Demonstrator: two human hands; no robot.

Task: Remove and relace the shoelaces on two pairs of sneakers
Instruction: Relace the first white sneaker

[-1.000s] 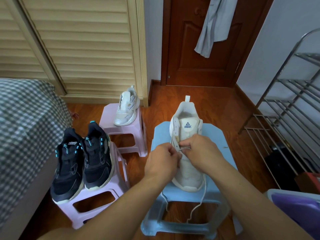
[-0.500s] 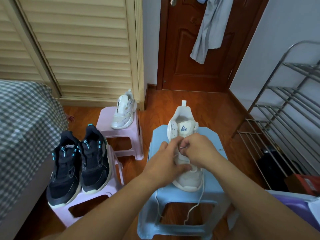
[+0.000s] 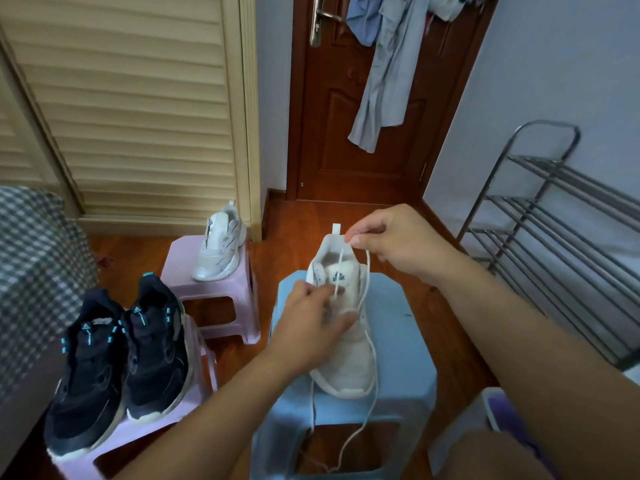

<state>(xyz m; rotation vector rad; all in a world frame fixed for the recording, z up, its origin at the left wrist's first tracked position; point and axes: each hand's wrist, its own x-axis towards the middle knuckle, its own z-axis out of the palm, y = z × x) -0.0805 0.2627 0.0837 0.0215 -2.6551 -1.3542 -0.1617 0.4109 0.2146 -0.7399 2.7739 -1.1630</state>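
A white sneaker (image 3: 349,362) stands on a blue plastic stool (image 3: 405,344), toe toward me. My left hand (image 3: 313,323) rests on its lace area with fingers curled over the tongue. My right hand (image 3: 391,240) is raised above the heel and pinches a white shoelace (image 3: 367,296), which runs down the shoe's right side and hangs over the stool's front. A second strand leads from my right fingers down to the tongue. The other white sneaker (image 3: 220,251) sits on a far pink stool (image 3: 211,289). A black pair (image 3: 117,368) sits on a near pink stool (image 3: 194,403).
A checked bed cover (image 3: 31,271) is at the left. Louvred closet doors (image 3: 131,109) and a brown door (image 3: 363,98) with hanging clothes stand behind. A metal shoe rack (image 3: 554,251) fills the right. A purple-lidded box (image 3: 498,420) sits near my right forearm.
My right hand has lifted up and away from the shoe, drawing the lace out long. My left hand stays on the lace area. The camera has tilted upward.
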